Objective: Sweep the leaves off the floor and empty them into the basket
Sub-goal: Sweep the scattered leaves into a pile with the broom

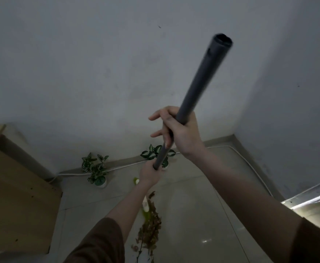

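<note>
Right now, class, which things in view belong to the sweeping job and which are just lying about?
Job: broom handle, held by left hand and right hand; dry leaves on the floor.
Lying about: left potted plant; right potted plant; wooden cabinet; white cable.

Grey walls [79, 63], tiled floor [202, 196] (dim), wooden cabinet [13, 196]

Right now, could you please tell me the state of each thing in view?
Broom handle: tilted, held by both hands.
Left hand: grips the handle low.
Right hand: grips it higher up.
Dry leaves: lying on the floor.
Left potted plant: upright.
Right potted plant: upright, partly hidden.
</note>
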